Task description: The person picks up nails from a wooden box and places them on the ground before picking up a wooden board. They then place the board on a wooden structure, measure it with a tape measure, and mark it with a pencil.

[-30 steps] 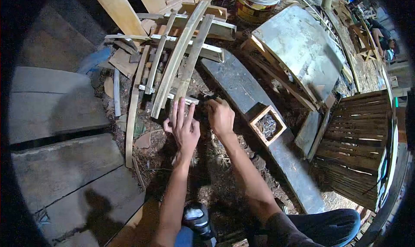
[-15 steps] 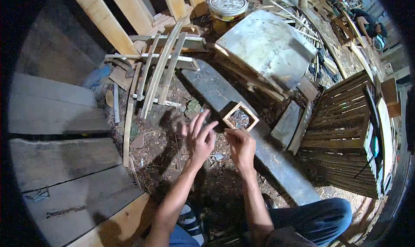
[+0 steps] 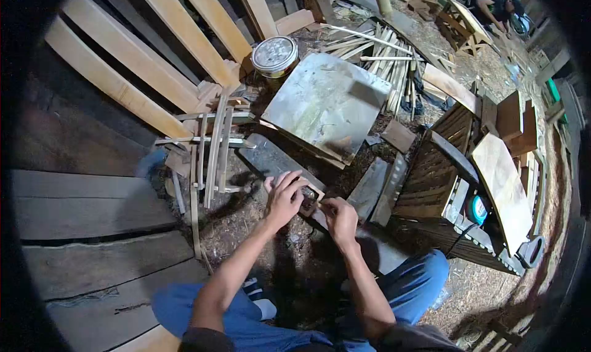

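Note:
A small square wooden box (image 3: pixel 319 194) rests on a dark plank (image 3: pixel 271 157) on the ground in front of me. Part of the box is hidden behind my left hand (image 3: pixel 285 199), whose fingers are apart and bent over its near left side. Just right of the box is my right hand (image 3: pixel 340 219), thumb and fingertips pinched together. Whatever sits in that pinch, if anything, is too small to make out. Small thin pieces lie inside the box, mostly covered now.
Ahead stands a pale-topped block (image 3: pixel 326 99), with a lidded bucket (image 3: pixel 274 55) behind it. Thin wooden strips (image 3: pixel 215 149) lie to the left. A slatted crate (image 3: pixel 425 179) carries a tape measure (image 3: pixel 476 210). Another person (image 3: pixel 489 4) crouches at far right.
My left hand has come to the box from its left side, now covering part of it. The right hand stays pinched beside the box. The view has shifted, showing more on the right.

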The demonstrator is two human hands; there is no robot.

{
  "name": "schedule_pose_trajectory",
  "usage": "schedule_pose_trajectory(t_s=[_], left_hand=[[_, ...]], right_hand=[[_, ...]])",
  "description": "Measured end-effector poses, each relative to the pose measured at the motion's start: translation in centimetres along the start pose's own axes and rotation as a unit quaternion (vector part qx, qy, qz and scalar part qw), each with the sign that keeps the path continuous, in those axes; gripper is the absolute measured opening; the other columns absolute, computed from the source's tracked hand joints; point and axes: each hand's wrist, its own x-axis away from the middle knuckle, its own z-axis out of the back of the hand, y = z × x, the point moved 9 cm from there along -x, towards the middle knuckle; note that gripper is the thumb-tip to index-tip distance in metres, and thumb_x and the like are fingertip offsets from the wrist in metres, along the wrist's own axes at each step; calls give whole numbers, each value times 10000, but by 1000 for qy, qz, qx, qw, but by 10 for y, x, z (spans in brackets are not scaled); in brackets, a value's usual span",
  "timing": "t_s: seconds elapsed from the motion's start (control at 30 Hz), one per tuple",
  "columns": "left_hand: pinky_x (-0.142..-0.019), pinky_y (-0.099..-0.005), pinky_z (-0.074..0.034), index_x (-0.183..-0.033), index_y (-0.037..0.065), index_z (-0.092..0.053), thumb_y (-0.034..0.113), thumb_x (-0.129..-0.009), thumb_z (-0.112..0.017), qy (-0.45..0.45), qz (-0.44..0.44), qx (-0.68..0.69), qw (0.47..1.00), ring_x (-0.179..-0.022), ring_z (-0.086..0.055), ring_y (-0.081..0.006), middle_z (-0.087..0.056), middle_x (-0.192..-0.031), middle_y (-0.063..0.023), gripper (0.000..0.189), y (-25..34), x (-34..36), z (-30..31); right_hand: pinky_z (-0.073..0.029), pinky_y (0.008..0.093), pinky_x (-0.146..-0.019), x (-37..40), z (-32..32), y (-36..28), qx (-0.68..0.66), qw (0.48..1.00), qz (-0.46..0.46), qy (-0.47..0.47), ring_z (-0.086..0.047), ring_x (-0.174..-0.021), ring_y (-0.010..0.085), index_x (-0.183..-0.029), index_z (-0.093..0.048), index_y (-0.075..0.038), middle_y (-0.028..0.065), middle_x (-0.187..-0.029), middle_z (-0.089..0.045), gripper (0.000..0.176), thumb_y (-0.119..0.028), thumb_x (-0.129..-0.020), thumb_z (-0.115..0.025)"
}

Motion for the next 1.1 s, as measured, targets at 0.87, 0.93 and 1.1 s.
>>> schedule_pose_trajectory(t_s=[0.87, 0.93, 1.1], left_hand=[[-1143, -540, -244, -1238, 112, -707, 205, -973, -668, -128, 73, 51, 988, -1257, -592, -258, -703, -1257, -68, 283, -115, 70, 26], [-1126, -529, -262, -1234, 124, -705, 204, -961, -686, -131, 60, 61, 988, -1265, -587, -250, -706, -1253, -54, 285, -107, 67, 22], [-1142, -532, -248, -1249, 122, -696, 191, -969, -681, -138, 68, 60, 986, -1281, -582, -252, -698, -1274, -58, 289, -109, 65, 14]], right_hand=[[-586, 396, -732, -16, -82, 21, 157, 986, 1, -49, -770, -813, 317, -1055, -819, -101, 154, -931, -784, 218, -260, -923, -748], [-587, 397, -736, -15, -77, 8, 171, 983, -17, -67, -771, -819, 316, -1052, -814, -94, 156, -935, -782, 211, -248, -922, -750], [-587, 405, -734, -11, -70, 4, 149, 986, -48, -61, -767, -812, 325, -1019, -797, -66, 162, -915, -773, 176, -203, -916, -756]])
